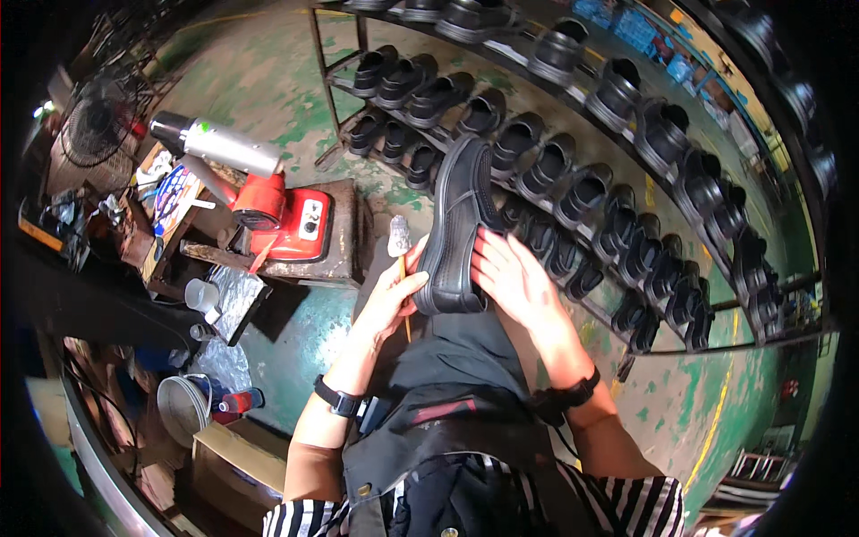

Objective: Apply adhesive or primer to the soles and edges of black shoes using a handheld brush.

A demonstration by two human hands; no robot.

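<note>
A white bucket, contents unclear to me, stands left below a translucent cup. Green floor spreads beyond the bench's near edge. My left hand curls round a brush and the lower end of the black shoe above my lap; my right hand, fingers spread, rests against it. Rightward, a rack holds rows of shoes.

Left hand: you are curling it in a grip, its thumb pointing rightward.
Right hand: you are holding it flat, fingers lying nearly straight, side by side, pointing up and leftward.
Left forearm and right forearm: you are angling both inward from below, bare.
</note>
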